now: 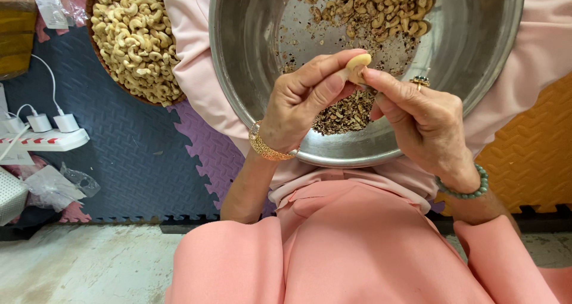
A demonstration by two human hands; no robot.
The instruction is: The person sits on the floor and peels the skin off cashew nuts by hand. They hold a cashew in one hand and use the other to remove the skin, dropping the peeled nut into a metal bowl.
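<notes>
Two hands pinch one cashew (358, 65) above a steel bowl (250, 71).
Left hand (301, 101) and right hand (420, 116) fingers both grasp it; husk bits (345, 114) collect beneath.

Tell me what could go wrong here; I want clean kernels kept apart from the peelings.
1. The cashew is pinched only at the fingertips of the left hand and right hand; it could slip into the pile of skins below.
2. The steel bowl rests tilted on the lap, so it might tip.
3. Flakes could drift towards the basket of peeled cashews nearby.
</notes>
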